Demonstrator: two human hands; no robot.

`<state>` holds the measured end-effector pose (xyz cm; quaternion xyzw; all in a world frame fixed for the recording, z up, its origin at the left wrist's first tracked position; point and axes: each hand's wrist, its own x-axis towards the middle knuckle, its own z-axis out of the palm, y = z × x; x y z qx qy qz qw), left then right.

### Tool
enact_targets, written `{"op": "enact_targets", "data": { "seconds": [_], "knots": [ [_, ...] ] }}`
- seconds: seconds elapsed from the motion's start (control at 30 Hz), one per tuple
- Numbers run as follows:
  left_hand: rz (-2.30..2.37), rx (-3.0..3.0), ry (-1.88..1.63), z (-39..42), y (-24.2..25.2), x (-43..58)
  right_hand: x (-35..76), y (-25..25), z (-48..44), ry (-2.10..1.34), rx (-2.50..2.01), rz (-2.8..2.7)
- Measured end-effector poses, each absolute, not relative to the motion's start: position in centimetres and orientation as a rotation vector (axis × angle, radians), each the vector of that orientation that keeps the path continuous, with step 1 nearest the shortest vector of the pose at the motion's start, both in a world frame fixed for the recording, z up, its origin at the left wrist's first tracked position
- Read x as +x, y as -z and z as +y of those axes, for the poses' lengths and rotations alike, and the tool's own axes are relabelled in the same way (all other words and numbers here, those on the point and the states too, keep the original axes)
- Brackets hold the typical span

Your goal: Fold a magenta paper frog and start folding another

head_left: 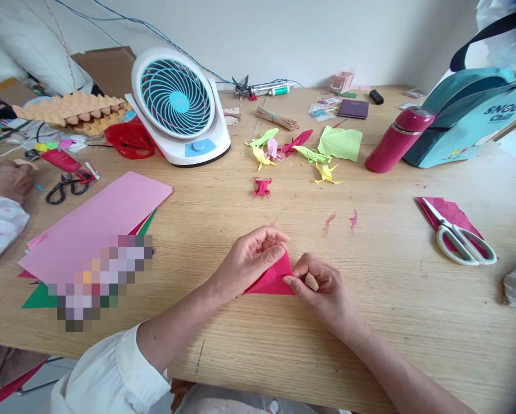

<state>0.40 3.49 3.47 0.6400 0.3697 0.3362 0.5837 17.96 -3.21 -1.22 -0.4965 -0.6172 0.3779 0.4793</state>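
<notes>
A folded triangle of bright pink paper (271, 282) lies on the wooden table between my two hands. My left hand (260, 256) rests over its upper left part, the thumb pressed against the paper near its top corner. At the lower right corner, my right hand (322, 287) pinches the paper between thumb and finger. Beyond my hands sits a small red-pink origami frog (262, 187). Several more folded figures, such as a yellow one (327, 173), lie farther back beside a square of light green paper (340, 142).
White-handled scissors (465, 244) lie on red paper at right. A red flask (400, 140) and a blue bag (477, 118) stand behind. At left are a pink paper stack (102, 218), a fan (178, 109), black-handled scissors (68, 187) and another person's hand (10, 179).
</notes>
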Motion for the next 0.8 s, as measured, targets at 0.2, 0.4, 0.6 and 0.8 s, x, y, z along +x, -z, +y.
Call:
{"op": "enact_targets", "data": {
  "seconds": [0.2, 0.4, 0.6, 0.8],
  "knots": [
    [0.983, 1.724, -0.602, 3.4, -2.8, 0.9, 19.1, 2.3, -2.6, -1.034, -1.24, -1.267],
    [1.021, 1.692, -0.571, 3.3, -2.3, 1.1, 18.8, 2.5, -2.4, -1.22, -1.147, -1.159],
    [0.975, 1.749, -0.495, 2.9, -2.0, 1.1, 18.4, 2.1, -2.1, -1.312, -1.128, -1.063],
    [0.987, 1.728, -0.472, 3.0, -2.1, 1.1, 19.0, 1.3, -1.9, -1.308, -1.157, -0.956]
  ]
}}
